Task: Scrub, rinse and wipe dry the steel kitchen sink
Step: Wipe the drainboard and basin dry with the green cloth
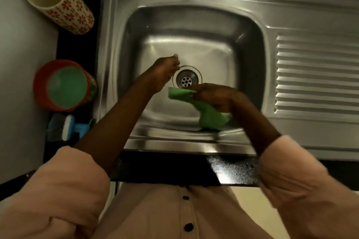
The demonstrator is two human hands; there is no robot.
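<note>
The right hand (215, 97) grips a green cloth (209, 116) inside the steel sink (194, 25); the left hand (165, 72), loosely curled, holds nothing. Firm overlapping strokes toward the drain (186, 78), just beyond the fingers, would likely dry best.

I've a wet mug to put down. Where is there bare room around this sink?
The ribbed steel draining board right of the basin is bare. The basin's back half, behind the round drain, is free too. The left counter is crowded: a flowered tumbler, an orange tub, a blue brush. Both hands and the green cloth fill the basin's front.
</note>
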